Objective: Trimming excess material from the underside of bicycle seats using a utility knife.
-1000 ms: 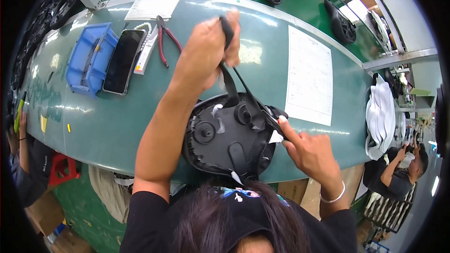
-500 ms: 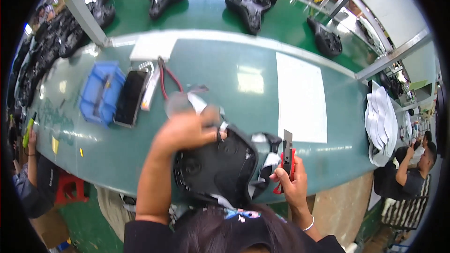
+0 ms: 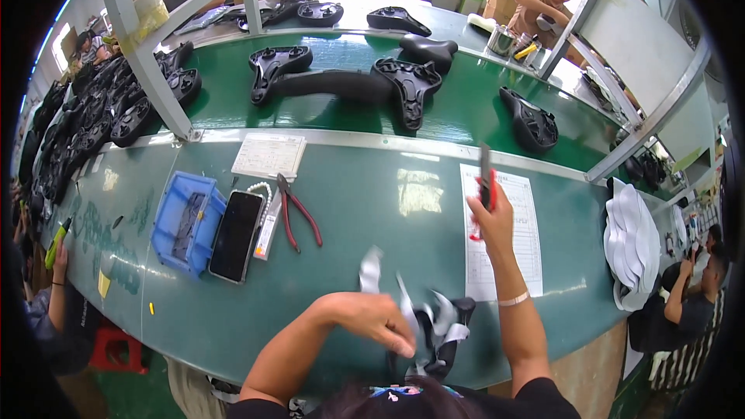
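Note:
My right hand [image 3: 497, 223] is closed round a red-handled utility knife [image 3: 488, 192], raised over the printed sheet on the right with its blade pointing away from me. Close to the front edge, my left hand [image 3: 371, 321] is held loosely with its fingers stretched to the right, and I see nothing gripped in it. Right beside those fingers is a tangle of black and whitish trimmed strips [image 3: 442, 334], partly smeared by motion. Another pale strip [image 3: 370, 270] is blurred just beyond the hand. Across the rail, a long dark blurred shape [image 3: 334, 86] stretches between black bicycle saddles [image 3: 409, 89] on the green surface.
A blue bin [image 3: 186, 221], a phone [image 3: 237, 237] and red-handled pliers [image 3: 296, 213] lie at left. Stacked white pieces [image 3: 632, 244] stand at the right edge. Metal posts [image 3: 143, 46] rise from the rail. Several people work around the benches.
The black saddle cover piece under my left hand has gone from there, and that hand has moved right and nearer to me. My right hand has lifted the knife forward. The view has tilted up.

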The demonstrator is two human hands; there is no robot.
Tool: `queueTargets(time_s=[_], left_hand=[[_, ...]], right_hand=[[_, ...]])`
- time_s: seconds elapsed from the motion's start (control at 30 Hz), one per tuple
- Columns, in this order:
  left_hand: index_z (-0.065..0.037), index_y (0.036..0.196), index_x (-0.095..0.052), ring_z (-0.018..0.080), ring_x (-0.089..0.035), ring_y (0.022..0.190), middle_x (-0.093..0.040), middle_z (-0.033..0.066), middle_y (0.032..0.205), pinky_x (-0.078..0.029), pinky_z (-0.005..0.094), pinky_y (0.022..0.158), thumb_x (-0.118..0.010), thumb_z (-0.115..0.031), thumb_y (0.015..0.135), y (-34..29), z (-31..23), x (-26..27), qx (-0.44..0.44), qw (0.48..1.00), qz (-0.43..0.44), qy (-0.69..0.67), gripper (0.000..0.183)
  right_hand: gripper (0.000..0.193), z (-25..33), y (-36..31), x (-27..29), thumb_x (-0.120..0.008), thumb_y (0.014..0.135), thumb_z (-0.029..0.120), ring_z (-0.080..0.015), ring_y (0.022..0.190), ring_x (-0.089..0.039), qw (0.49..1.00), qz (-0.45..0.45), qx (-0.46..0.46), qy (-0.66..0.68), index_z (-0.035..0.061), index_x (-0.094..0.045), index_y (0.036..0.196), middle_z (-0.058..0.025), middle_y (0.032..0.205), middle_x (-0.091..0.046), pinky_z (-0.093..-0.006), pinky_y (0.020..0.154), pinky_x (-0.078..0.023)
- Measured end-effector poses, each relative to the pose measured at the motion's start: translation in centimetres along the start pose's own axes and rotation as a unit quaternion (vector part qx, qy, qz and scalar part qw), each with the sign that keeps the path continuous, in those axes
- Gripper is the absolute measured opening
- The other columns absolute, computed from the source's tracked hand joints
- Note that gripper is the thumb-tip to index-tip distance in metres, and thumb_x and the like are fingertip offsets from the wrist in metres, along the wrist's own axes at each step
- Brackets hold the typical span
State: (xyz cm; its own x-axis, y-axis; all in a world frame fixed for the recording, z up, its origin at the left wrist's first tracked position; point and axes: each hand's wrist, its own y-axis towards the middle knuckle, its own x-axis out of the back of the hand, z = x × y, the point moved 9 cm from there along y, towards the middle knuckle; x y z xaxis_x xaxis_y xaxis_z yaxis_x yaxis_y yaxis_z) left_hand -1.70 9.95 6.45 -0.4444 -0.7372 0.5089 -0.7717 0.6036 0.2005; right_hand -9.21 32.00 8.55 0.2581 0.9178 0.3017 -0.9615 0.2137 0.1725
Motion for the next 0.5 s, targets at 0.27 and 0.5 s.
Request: queueTargets(time_s=[0.27,0.5], left_hand=[[0.002,0.075,-0.062,0.0168,-0.054,0.059,-0.060,0.0087,0.069,-0.043,0.0301,0.055,-0.063,-0.022,0.089,0.4,7.4,4.7,0.104,0.949,-0.292,-0.054,0.027],[0.003,0.074,-0.060,0.0168,-0.049,0.056,-0.056,0.0097,0.065,-0.040,0.0301,0.053,-0.062,-0.022,0.090,1.0,7.8,4.7,0.110,0.947,-0.261,-0.151,0.029]], right_hand=[[0.039,-2.7,18.9,-15.4,-0.070,0.073,0.019,-0.0092,0.068,-0.051,0.992,0.089,-0.010,0.092,0.0089,-0.060,0.110,0.0020,0.074,-0.053,-0.0265,0.064,-0.045],[0.036,-5.7,24.0,-18.0,-0.067,0.075,0.026,-0.0118,0.075,-0.056,0.989,0.131,-0.041,0.063,0.0055,-0.064,0.105,-0.0021,0.085,-0.062,-0.0259,0.069,-0.046]])
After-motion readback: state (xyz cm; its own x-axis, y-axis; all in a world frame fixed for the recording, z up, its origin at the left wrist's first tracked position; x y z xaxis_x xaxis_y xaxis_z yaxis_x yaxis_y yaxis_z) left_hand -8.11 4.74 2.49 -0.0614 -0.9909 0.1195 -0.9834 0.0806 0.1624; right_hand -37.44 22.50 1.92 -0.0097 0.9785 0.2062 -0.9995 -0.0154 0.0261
